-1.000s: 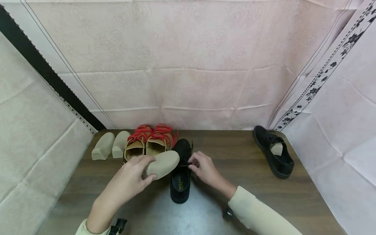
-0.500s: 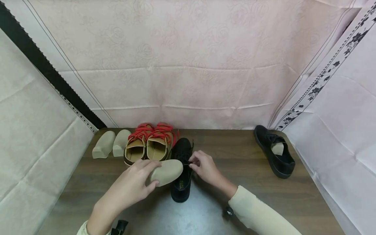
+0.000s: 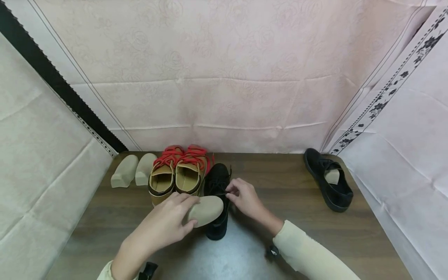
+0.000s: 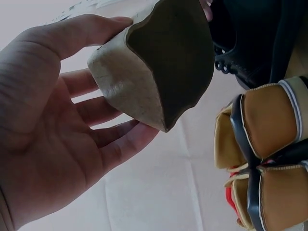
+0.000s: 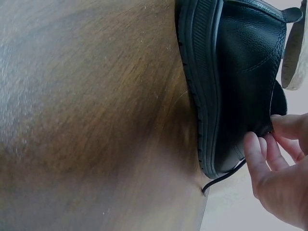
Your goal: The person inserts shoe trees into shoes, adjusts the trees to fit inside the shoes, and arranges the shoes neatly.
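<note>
My left hand (image 3: 171,219) grips a beige toe-shaped shoe filler (image 3: 209,210) between thumb and fingers. Its rounded end hangs over the opening of a black lace-up shoe (image 3: 217,177), hiding much of the insole in the head view. The left wrist view shows the filler's (image 4: 178,57) flat, dark underside. From the right, my right hand (image 3: 246,199) pinches the black shoe near its laces, at the edge of the opening. In the right wrist view, the shoe (image 5: 245,82) stands on its sole, with a lace (image 5: 224,179) trailing past its toe.
Two tan shoes (image 3: 162,182) with red laces stand left of the black shoe. Farther left lie two more beige fillers (image 3: 125,171). At the far right, another black shoe (image 3: 327,181) has a filler inside. Cloth-covered walls (image 3: 224,105) border the wooden surface (image 3: 273,171).
My left hand has carried the filler right and toward me, from beside the black shoe to over its opening. The right hand keeps its pinch at nearly the same spot.
</note>
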`<state>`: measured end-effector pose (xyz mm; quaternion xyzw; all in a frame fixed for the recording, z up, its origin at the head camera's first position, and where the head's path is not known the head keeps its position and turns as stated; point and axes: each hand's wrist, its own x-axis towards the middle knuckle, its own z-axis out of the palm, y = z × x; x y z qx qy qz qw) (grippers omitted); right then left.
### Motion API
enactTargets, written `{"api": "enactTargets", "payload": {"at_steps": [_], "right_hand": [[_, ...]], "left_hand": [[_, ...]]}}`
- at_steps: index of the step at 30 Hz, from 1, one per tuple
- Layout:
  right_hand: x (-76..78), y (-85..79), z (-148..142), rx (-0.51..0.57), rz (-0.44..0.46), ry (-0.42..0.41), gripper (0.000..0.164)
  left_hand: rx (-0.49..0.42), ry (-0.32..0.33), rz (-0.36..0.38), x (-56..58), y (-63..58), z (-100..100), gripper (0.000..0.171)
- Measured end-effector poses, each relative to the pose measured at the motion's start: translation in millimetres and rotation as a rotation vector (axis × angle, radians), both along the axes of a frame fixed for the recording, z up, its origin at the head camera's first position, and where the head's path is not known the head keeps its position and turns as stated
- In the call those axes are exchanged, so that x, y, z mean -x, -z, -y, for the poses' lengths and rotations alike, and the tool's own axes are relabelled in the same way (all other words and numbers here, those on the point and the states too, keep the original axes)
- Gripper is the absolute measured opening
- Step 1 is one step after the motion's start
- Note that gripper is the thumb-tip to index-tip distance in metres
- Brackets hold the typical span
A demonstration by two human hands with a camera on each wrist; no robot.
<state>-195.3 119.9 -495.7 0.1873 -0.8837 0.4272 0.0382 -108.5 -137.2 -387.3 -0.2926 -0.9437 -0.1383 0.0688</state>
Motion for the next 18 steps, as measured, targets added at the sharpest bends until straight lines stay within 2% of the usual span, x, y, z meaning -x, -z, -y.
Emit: {"api": "enactTargets", "payload": {"at_steps": [4,11,18], "right_hand": [[0.5,-0.8,0.3,0.005,0.011,-0.001,0.017],[-0.2,-1.1,-0.4,0.008,0.015,0.002,0.017],[-1.2,-1.1,-0.9,0.007,0.005,0.003,0.016]], "left_hand": [[0.014,-0.011,-0.022,0.5,3.7,-5.7,0.050],[0.012,-0.020,0.007,3.3,7.6,-15.4,0.047],[0.051,-0.013,-0.001,6.0,13.6,-24.3,0.046]]}}
